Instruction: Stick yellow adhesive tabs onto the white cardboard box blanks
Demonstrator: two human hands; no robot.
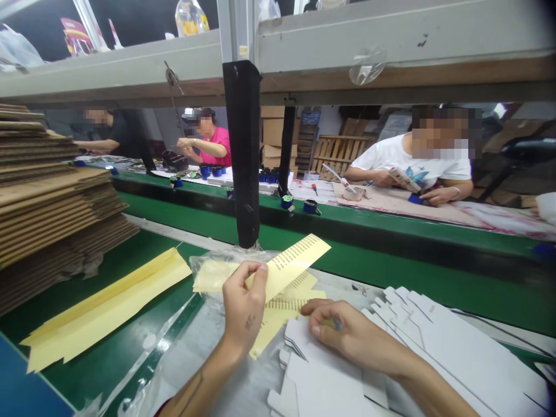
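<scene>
My left hand (247,301) is closed on a yellow label strip (299,258) printed with rows of small dark lines, raised at a slant. Beneath it, more yellow label sheets (278,324) lie spread out, partly covered by my hands. My right hand (339,330) rests over flat white carton blanks (324,376), its fingers curled and thumb close to the forefinger. Whether a small label sits in that pinch cannot be seen. A clear plastic bag (212,272) with yellow sheets in it lies just behind my left hand.
Folded yellow paper (108,307) lies left, beside a tall stack of cardboard (56,202). More white blanks (460,341) fan out right. A black-wrapped post (242,156) and a shelf (403,46) stand before me. Across the green conveyor (195,217), several people work with blue parts.
</scene>
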